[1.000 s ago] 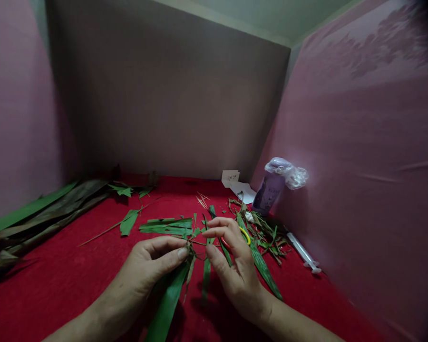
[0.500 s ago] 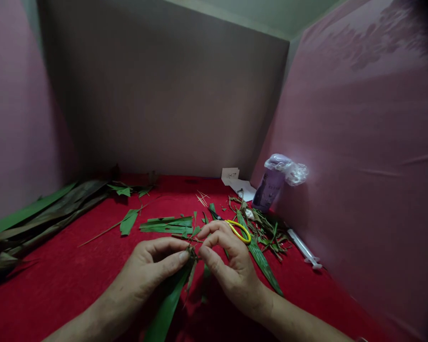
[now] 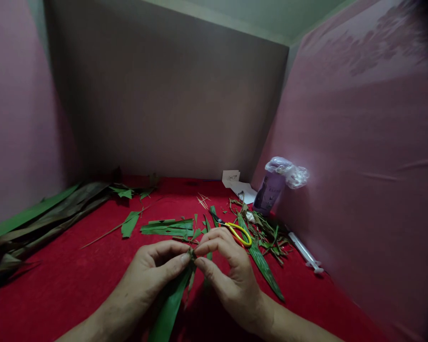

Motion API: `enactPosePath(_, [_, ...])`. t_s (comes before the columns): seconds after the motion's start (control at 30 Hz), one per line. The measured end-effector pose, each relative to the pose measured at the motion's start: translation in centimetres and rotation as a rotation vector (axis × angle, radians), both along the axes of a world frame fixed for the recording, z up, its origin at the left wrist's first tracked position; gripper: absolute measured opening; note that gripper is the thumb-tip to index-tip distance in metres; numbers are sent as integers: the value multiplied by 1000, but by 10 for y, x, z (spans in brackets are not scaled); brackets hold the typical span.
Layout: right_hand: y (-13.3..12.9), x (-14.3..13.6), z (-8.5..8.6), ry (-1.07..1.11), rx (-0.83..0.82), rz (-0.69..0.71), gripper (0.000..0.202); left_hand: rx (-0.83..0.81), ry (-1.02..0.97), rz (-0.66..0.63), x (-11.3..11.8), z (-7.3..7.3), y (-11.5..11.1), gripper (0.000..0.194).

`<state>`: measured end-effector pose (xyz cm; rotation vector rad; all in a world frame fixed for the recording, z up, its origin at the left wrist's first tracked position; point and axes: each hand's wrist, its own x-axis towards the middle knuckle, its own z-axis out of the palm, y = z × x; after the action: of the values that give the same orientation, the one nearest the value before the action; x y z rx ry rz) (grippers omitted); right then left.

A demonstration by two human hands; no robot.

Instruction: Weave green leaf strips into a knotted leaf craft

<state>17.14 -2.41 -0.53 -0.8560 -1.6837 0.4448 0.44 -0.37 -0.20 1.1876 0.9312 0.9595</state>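
Note:
My left hand (image 3: 151,268) pinches the gathered end of a long green leaf strip (image 3: 173,304) between thumb and forefinger. The strip hangs down towards me, with a dry brownish piece (image 3: 190,281) beside it. At the same bunched end, my right hand (image 3: 226,270) has its thumb and fingertips closed in. Whatever lies between the right fingertips is too small to make out. Just beyond the right hand rest scissors with yellow handles (image 3: 241,233), their dark blades pointing to the far left. Cut green leaf pieces (image 3: 167,228) lie past my left hand.
On the right are a heap of leaf scraps (image 3: 267,232), a syringe (image 3: 304,251) and a purple container (image 3: 269,190) topped with clear plastic. Thin sticks (image 3: 202,201) and white paper (image 3: 244,192) lie farther back. Long leaves (image 3: 50,213) line the left side of the red cloth (image 3: 67,270).
My right fingertips have come in from slightly apart and lower down onto the bunched leaf end. The left hand keeps its pinch. The whole view has shifted slightly.

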Motion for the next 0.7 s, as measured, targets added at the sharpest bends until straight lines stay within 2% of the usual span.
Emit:
enactPosePath(0.1, [0,1,-2,31,-2,17,10,-17,-27,4,0,0,0,14])
enactPosePath(0.23, [0,3,-3,75,-90,8,14,-33,-50,15,-2,0,-1,13])
enactPosePath(0.33, [1,3,-4,107,-140,11,8,-34,-58,45,-2,2,-2,12])
enactPosePath(0.5, [1,1,-3,110,-155,70,10,-8,-26,79,-1,6,-4,13])
enactPosePath(0.7, [2,-1,-2,110,-143,77,11,39,5,35,2,4,-5,13])
